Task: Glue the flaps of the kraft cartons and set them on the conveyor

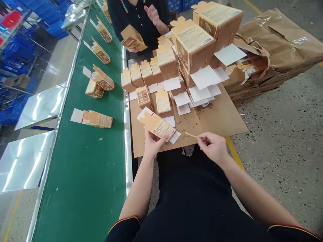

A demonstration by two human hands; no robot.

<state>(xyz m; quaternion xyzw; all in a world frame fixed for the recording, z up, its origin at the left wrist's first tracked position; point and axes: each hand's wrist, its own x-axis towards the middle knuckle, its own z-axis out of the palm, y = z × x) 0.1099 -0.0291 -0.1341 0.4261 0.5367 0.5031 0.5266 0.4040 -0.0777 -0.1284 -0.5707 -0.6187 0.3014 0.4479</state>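
My left hand (153, 145) is closed around the lower edge of a tan printed carton (158, 127). The carton is tilted over the front of the cardboard sheet, with a white flap showing at each end. My right hand (213, 146) pinches a thin, pale tan stick (191, 134) that points left toward the carton, apart from it. Just beyond the held carton stand a brown carton (144, 97) with round pictures and a tan carton (163, 103) with printed text.
On the left runs a green conveyor belt (88, 174) carrying several cartons, the nearest one (98, 119) lying flat. Stacked cartons (194, 43) crowd the cardboard sheet (214, 119). A co-worker (140, 20) opposite holds a carton (133, 38). Brown paper-wrapped goods (282, 50) sit at right.
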